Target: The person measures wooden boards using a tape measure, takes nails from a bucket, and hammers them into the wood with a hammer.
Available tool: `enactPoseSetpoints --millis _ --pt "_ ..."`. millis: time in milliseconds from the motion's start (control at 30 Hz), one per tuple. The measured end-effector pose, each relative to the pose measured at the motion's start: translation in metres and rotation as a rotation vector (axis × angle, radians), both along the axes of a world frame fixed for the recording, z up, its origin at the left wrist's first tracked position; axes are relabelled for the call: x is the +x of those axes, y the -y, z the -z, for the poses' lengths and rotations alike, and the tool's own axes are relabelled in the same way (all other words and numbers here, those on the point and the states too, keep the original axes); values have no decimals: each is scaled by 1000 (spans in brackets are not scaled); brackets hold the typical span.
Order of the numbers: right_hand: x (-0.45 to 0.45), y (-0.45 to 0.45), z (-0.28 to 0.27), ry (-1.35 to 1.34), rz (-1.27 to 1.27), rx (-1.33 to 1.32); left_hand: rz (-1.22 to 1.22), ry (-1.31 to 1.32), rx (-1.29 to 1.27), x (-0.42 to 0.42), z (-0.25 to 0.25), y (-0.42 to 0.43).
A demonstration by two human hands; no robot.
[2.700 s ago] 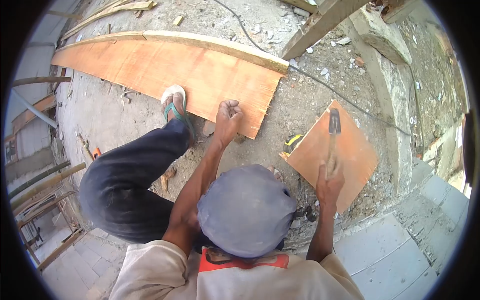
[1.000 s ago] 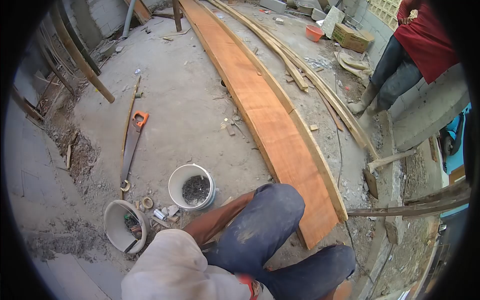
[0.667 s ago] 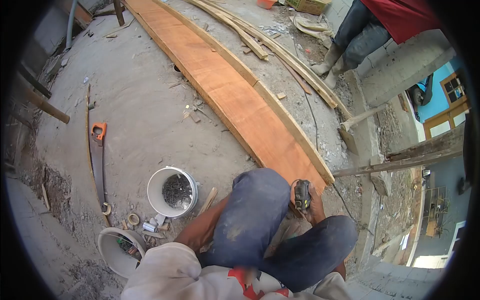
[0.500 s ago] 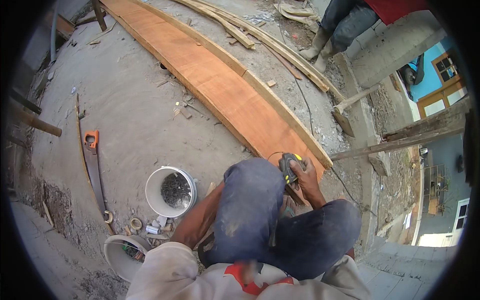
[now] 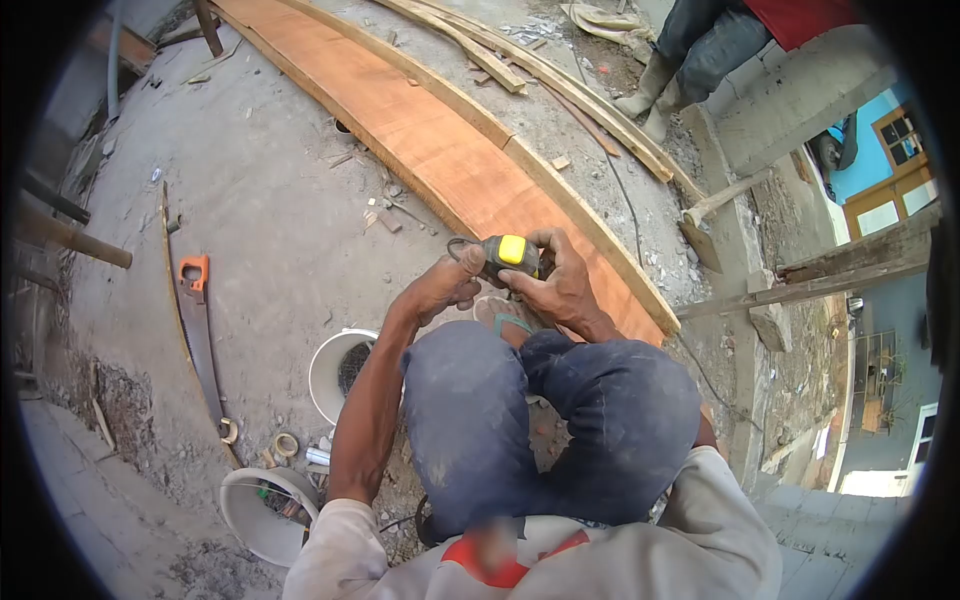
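Note:
A black and yellow tape measure is held up above my feet and the near end of the long wooden trough. My right hand is closed around its right side. From the left, my left hand pinches at the tape measure, where a dark loop, seemingly its strap, curves over the thumb. Just beneath the hands, my sandalled foot shows between the trough and my raised knees.
A white bucket of nails stands left of my knee, partly behind my forearm. Another bucket, a tape roll and an orange-handled saw lie further left. Timber strips, a hoe and a person's boots are beyond the trough.
My left hand has come up from behind my knee to the tape measure. My right hand has brought the tape measure up and leftward off the trough's end. My knees have shifted.

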State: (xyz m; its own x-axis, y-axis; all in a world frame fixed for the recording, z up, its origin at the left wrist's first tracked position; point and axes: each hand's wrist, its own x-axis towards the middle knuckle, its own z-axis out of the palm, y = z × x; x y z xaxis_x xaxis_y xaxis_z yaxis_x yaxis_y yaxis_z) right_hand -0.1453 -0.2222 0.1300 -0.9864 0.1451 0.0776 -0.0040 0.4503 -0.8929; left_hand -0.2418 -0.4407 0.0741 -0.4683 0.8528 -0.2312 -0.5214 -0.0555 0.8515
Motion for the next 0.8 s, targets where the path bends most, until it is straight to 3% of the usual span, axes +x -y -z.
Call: enactPoseSetpoints --millis 33,100,167,267,400,467,500,567,633,700,800 --pt "-6 4 8 44 -6 24 -7 -8 4 -2 1 3" --pt "-17 18 28 67 32 -268 -53 -103 -123 -4 5 11" --pt "-30 24 35 5 7 -288 -86 -117 -178 -9 -1 21" --pt "-45 32 38 242 86 -676 -238 -173 -287 -8 5 25" --pt "-64 18 50 407 98 -639 -206 86 -206 -23 34 20" --pt "-68 2 58 320 -50 42 -208 119 -213 -31 47 21" --pt "-69 -6 54 324 -45 43 -206 146 -220 -36 48 20" --pt "-75 -19 37 -211 -298 550 -155 93 -274 -50 51 16" --pt "-88 -28 39 -180 -434 552 -102 38 -332 -65 54 7" --pt "-104 -30 43 -216 -623 720 22 -1 -328 -80 51 -4" --pt "-130 -45 67 -209 -657 617 125 -47 -368 -102 37 -25"
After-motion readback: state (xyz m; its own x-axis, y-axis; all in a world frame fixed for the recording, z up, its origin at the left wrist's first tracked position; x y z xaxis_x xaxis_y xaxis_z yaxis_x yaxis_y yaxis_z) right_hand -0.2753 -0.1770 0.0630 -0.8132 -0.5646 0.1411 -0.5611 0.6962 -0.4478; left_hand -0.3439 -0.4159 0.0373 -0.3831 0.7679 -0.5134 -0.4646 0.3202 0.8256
